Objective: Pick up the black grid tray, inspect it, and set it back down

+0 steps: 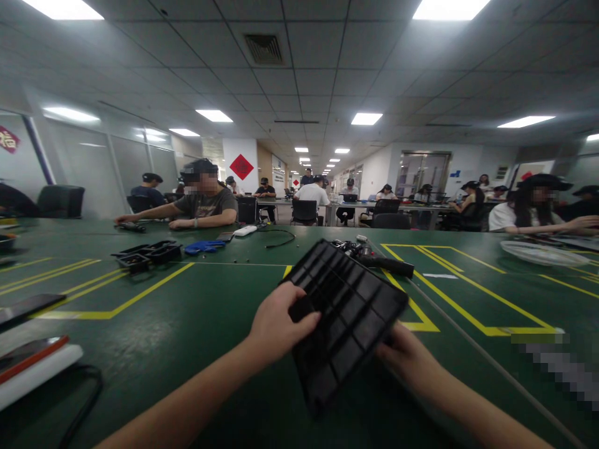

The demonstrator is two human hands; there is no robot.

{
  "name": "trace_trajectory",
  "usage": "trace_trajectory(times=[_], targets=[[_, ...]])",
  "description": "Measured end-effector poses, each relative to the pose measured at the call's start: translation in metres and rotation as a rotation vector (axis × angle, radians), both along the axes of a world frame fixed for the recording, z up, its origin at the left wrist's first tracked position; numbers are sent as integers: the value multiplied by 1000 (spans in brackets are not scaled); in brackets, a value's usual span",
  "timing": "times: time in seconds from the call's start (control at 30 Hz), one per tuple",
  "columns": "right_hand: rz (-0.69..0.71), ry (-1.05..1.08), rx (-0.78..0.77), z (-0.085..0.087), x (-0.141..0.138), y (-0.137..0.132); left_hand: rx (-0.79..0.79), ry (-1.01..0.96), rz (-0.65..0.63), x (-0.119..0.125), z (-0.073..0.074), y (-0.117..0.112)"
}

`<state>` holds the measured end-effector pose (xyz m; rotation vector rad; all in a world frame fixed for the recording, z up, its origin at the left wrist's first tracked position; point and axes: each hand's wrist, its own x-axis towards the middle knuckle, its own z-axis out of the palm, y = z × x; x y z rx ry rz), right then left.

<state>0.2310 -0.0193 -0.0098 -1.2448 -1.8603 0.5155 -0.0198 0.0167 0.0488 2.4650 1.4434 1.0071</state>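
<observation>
I hold a black plastic grid tray [344,312] tilted up above the green table [196,324], near its front edge. My left hand [276,324] grips the tray's left edge, thumb laid over the ribbed face. My right hand [405,358] is under the tray's lower right corner, fingers curled against its underside and partly hidden. The tray has several rectangular cells.
Just behind the tray lies a black-handled tool [384,262]. Black tray parts [147,254] and a blue object [203,247] sit far left, in front of a seated person [201,202]. Phones and a cable [32,358] lie at the left edge. Another person [533,209] sits far right.
</observation>
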Motion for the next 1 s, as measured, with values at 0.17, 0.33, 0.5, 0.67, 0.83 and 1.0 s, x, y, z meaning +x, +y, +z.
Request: trace_trajectory(times=[0.17,0.33,0.5,0.67,0.83,1.0], targets=[[-384,-300,-17,-3,65,26,48,207,526,-74,13,59],[-629,-546,-116,-19,115,39,-278,278,861,-150,4,88],[-662,-658,-189,-23,116,35,-407,245,950,-179,-2,90],[-676,-661,-205,-18,109,32,-325,276,901,-176,3,88],[-682,-672,-212,-20,110,32,-91,347,645,-131,-2,88],[-678,-671,-174,-22,111,33,-104,388,374,-83,-35,83]])
